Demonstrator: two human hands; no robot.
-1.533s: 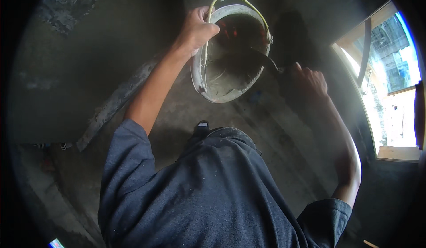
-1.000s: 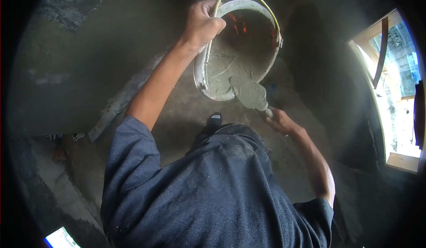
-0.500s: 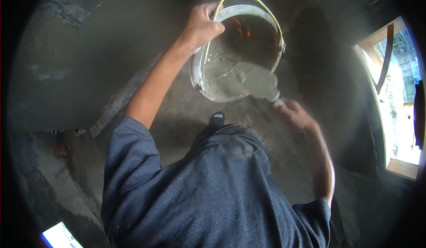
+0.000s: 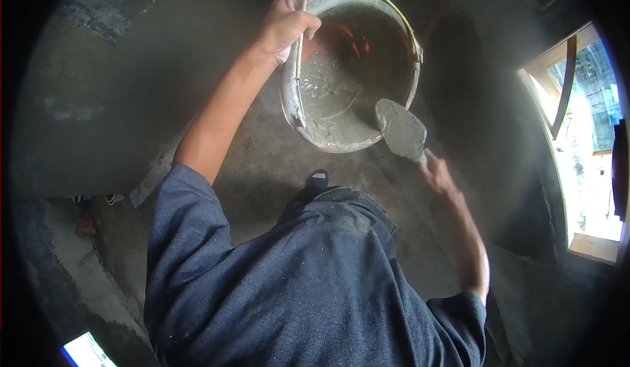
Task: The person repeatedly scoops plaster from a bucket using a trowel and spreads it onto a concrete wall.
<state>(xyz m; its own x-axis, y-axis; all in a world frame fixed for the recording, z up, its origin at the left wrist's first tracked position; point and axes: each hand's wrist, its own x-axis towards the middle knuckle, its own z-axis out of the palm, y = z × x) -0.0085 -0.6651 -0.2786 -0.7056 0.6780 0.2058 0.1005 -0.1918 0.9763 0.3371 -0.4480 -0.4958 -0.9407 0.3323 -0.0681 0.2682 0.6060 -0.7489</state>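
A bucket (image 4: 351, 81) is tilted toward me at the top centre, with wet grey mortar, reddish patches inside and a yellowish handle arched over it. My left hand (image 4: 289, 29) is closed round the bucket's left side at the rim and handle. My right hand (image 4: 438, 177), lower right of the bucket, is closed on the grip of a trowel (image 4: 400, 127). The trowel's blade is coated in grey mortar and lies at the bucket's lower right rim.
A bright wood-framed opening (image 4: 587, 157) is at the right. Rough grey plaster surfaces (image 4: 98, 124) surround me. My foot (image 4: 319, 178) is on the stained floor (image 4: 256, 170) below. Small unclear objects lie at the left (image 4: 85, 223).
In the last half second the bucket has risen a little and shifted left. The trowel has moved from over the bucket's mouth outward to its lower right rim, and my right hand has moved lower.
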